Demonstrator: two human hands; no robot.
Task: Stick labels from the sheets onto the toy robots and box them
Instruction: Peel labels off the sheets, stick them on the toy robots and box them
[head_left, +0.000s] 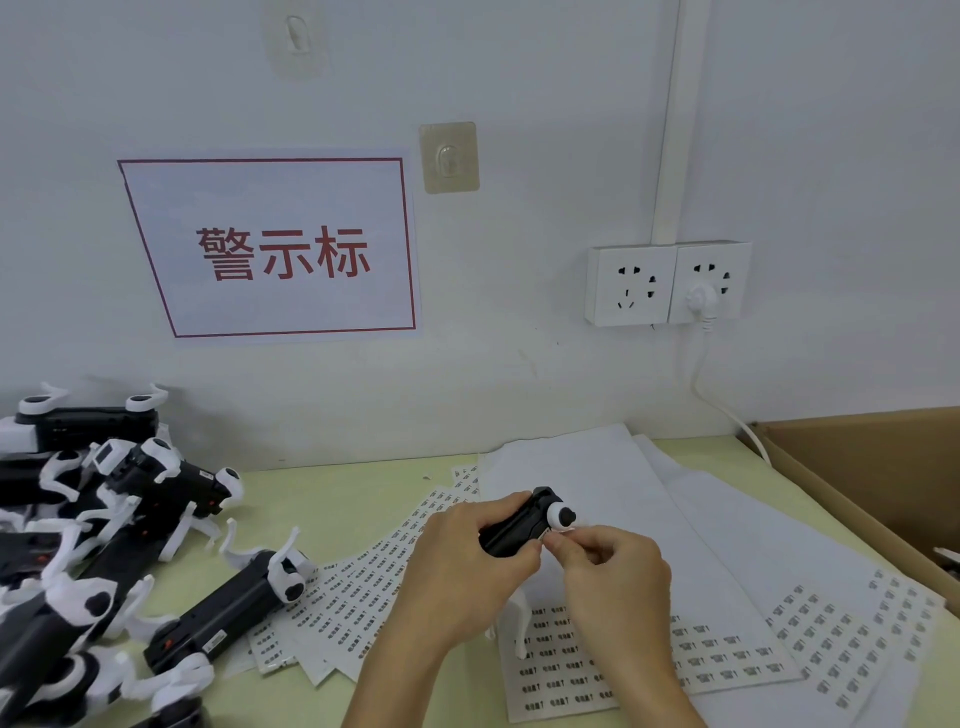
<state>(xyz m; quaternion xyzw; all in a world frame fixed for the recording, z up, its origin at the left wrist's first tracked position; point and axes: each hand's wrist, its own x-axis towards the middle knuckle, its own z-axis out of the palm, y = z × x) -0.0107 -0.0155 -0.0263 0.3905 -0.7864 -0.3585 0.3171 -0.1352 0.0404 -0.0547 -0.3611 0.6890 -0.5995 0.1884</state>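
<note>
Held above the label sheets (571, 670), the toy robot (524, 525) looks light, rigid plastic. The left hand (467, 551) wraps its black body, the safest hold; thin white legs seem snappable. The right hand (608, 561) pinches a flimsy small label (546, 536) against it.

Toy robot (524, 525): black body, white joints and legs, held tilted above the label sheets, legs pointing down. Small label (545, 535): at the body's near-right end, under a fingertip pinch. Label sheets (363, 587): white, printed in rows, fanned flat across the table, partly peeled. Unlabelled toy robots (104, 545): heaped at left. Cardboard box (857, 467): open, at right edge.
</note>
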